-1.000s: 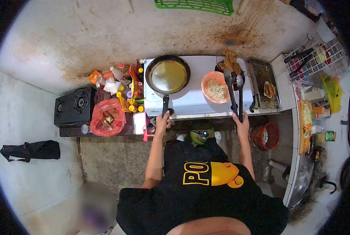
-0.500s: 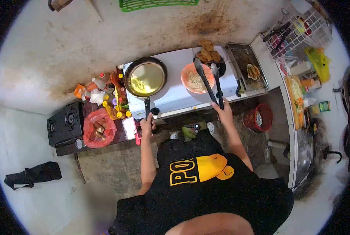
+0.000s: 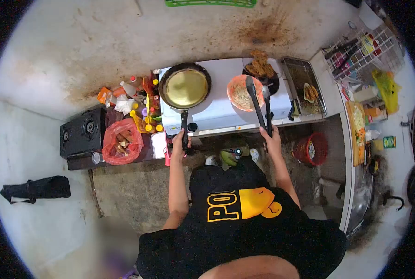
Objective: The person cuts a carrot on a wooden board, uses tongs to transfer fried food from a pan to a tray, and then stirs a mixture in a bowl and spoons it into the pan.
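My left hand [image 3: 180, 143] is closed around the black handle of a frying pan [image 3: 209, 94]. Yellowish oil [image 3: 186, 87] covers the pan's bottom. In my right hand [image 3: 272, 139] are black tongs [image 3: 257, 104], their arms apart and nothing between them. The tips overlap an orange-pink bowl [image 3: 230, 100] in this view. A pale, shredded-looking mixture [image 3: 242, 94] fills that bowl. Behind it, golden-brown fried pieces [image 3: 261, 64] are heaped over a dark pot [image 3: 273, 83].
A metal tray [image 3: 320, 103] with fried pieces stands right of the white stove top [image 3: 216, 118]. Sauce bottles [image 3: 133, 88], a red plastic bag [image 3: 123, 144] and a black burner [image 3: 84, 132] are at left. A red basket [image 3: 316, 149] and cutting board [image 3: 358, 135] lie right.
The scene has shifted right in view as the camera moved. Bright ripples on the oil have given way to a smoother sheen. Both hands keep their holds.
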{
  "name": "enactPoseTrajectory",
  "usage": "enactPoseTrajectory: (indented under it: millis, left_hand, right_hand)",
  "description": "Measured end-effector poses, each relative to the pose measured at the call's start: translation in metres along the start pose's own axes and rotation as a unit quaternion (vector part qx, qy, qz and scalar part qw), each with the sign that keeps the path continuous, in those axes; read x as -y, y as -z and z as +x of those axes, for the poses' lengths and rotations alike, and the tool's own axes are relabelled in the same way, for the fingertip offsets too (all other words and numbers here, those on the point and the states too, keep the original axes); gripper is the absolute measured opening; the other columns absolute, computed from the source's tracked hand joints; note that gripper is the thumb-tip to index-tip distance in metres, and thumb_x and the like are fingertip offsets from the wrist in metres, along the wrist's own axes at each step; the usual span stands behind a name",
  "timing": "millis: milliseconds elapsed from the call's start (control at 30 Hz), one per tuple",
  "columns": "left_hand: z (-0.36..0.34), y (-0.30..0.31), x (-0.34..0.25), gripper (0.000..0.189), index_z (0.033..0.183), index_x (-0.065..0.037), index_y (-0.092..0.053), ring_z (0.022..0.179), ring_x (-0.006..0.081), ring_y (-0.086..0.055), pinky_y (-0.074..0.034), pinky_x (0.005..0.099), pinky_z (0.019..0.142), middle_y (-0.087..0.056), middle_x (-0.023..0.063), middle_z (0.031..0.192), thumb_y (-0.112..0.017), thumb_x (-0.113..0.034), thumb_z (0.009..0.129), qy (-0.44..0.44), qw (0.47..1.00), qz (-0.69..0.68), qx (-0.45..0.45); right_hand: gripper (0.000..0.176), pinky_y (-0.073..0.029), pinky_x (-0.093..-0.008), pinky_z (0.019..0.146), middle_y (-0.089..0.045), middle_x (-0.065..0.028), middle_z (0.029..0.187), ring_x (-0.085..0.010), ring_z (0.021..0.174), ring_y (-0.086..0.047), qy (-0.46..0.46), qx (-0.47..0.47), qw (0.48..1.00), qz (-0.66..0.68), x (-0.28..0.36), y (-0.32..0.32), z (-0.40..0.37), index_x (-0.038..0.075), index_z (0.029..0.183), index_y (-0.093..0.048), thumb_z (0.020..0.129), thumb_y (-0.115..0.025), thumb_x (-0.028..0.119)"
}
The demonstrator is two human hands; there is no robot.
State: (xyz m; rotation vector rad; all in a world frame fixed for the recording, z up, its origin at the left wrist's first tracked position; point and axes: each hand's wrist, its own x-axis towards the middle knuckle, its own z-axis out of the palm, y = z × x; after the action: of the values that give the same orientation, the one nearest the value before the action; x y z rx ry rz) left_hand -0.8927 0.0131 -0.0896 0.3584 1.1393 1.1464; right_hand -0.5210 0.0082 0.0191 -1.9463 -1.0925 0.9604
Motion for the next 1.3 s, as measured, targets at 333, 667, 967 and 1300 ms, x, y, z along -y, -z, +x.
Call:
enactPoseTrajectory:
  millis: [333, 667, 967, 1300]
  left_hand:
    - [0.002, 0.009, 0.008, 0.057, 0.100, -0.001, -0.060, 0.048, 0.0166, -0.056, -0.046, 0.0283, 0.044, -0.063, 0.0094, 0.070, -0.038, -0.053, 0.096, 0.000, 0.999, -0.036, 0.007]
    - [0.001, 0.041, 0.024, 0.066, 0.113, -0.002, -0.056, 0.070, 0.0138, -0.056, -0.045, 0.0261, 0.065, -0.063, 0.0048, 0.088, -0.037, -0.062, 0.093, -0.043, 0.994, 0.008, -0.103]
    - [-0.063, -0.011, -0.025, 0.046, 0.120, -0.004, -0.052, 0.105, 0.0228, -0.055, -0.040, 0.0358, 0.090, -0.058, 0.0094, 0.115, -0.038, -0.041, 0.097, -0.203, 0.923, 0.066, -0.319]
    - [-0.036, -0.130, -0.027, 0.021, 0.101, -0.001, -0.057, 0.081, 0.0143, -0.060, -0.046, 0.0257, 0.070, -0.063, 0.0071, 0.090, -0.049, -0.019, 0.097, -0.258, 0.939, 0.132, -0.185]
  right_hand:
    - [0.070, -0.046, -0.0319, 0.078, -0.061, -0.0087, 0.091, -0.0184, 0.081, -0.058, -0.046, 0.028, 0.998, 0.042, 0.020, 0.001, -0.010, -0.003, 0.125, -0.047, 0.079, -0.072, 0.043]
    - [0.075, -0.046, -0.0338, 0.079, -0.063, -0.0103, 0.096, -0.0194, 0.086, -0.059, -0.021, -0.073, 0.997, 0.007, -0.022, 0.029, 0.016, -0.003, 0.124, -0.049, 0.075, -0.074, 0.048]
    - [0.083, -0.046, -0.0395, 0.084, -0.063, -0.0155, 0.099, -0.0289, 0.089, -0.061, -0.195, -0.147, 0.952, 0.186, -0.061, 0.115, 0.048, -0.005, 0.125, -0.046, 0.073, -0.074, 0.053]
    - [0.092, -0.048, -0.0425, 0.083, -0.064, -0.0215, 0.099, -0.0357, 0.095, -0.063, -0.108, -0.282, 0.943, -0.141, -0.084, 0.127, 0.130, -0.007, 0.128, -0.039, 0.066, -0.079, 0.048]
